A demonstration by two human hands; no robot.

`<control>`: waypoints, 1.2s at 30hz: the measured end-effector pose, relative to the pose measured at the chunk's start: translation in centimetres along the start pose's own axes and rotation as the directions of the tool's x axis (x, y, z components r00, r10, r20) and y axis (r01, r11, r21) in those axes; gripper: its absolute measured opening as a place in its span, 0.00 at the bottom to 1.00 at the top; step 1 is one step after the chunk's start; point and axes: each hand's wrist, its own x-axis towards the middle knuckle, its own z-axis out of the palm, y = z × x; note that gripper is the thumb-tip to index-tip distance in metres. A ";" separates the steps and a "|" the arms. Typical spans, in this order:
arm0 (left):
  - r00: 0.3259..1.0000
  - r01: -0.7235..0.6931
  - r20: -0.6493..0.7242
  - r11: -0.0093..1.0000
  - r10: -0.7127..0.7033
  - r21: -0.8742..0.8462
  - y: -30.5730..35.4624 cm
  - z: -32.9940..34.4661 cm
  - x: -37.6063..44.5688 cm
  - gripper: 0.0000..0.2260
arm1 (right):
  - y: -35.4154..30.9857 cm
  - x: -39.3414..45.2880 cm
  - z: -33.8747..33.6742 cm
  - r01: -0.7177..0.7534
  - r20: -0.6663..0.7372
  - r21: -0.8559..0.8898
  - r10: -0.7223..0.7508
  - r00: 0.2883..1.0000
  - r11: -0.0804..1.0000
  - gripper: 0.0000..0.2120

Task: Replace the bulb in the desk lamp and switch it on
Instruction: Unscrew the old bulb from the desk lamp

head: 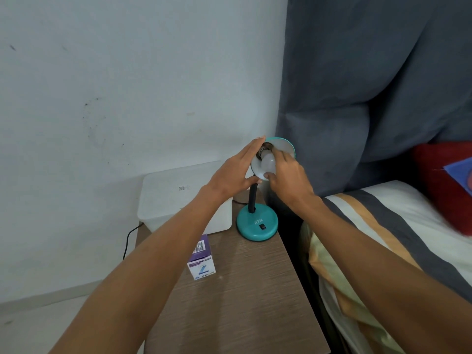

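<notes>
Right hand (288, 176) pinches bulb (268, 163) in lamp (256, 223) shade, table's (255, 290) far right corner. Left hand (236, 172) flat, fingers together, against shade. White box (184, 198) behind, purple carton (201, 259) at left edge.

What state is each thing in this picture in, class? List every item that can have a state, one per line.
Bulb: unlit, seated in the shade's socket.
Desk lamp: upright on the table, shade tilted toward the camera.
Switch: position too small to tell.
Bulb box: standing upright, closed.
Left hand: flat against the shade's rim.
Right hand: fingers gripping the bulb.
</notes>
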 end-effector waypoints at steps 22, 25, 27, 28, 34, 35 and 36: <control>1.000 0.012 0.001 1.000 -0.012 -0.010 0.2 0.1 0.0 0.45 | 0.3 0.5 -0.6 0.135 0.060 -0.018 -0.134 0.989 0.991 0.32; 1.000 0.014 0.003 1.000 -0.014 0.000 0.1 -0.1 0.0 0.45 | 0.5 0.1 -0.5 0.152 0.035 0.004 -0.152 0.988 0.988 0.33; 1.000 0.012 0.008 1.000 -0.012 0.001 0.1 -0.1 0.0 0.45 | 0.4 0.1 -0.4 0.046 0.004 0.051 -0.047 0.999 0.998 0.33; 1.000 0.013 0.009 1.000 -0.013 0.000 0.1 -0.1 0.0 0.45 | 0.3 0.2 -0.5 -0.008 0.016 0.059 0.007 1.000 0.998 0.34; 1.000 0.015 0.000 1.000 -0.015 -0.006 0.3 0.1 0.2 0.45 | 0.0 0.1 -0.7 0.089 0.050 -0.066 -0.086 0.995 0.994 0.37; 1.000 0.016 0.001 1.000 -0.016 -0.003 0.3 0.0 0.1 0.45 | 0.1 0.0 -0.5 0.083 0.040 -0.045 -0.081 0.996 0.996 0.39; 1.000 0.015 0.001 1.000 -0.015 -0.002 0.2 0.0 0.1 0.45 | 0.0 -0.1 -0.4 0.051 0.032 -0.013 -0.051 0.998 0.999 0.40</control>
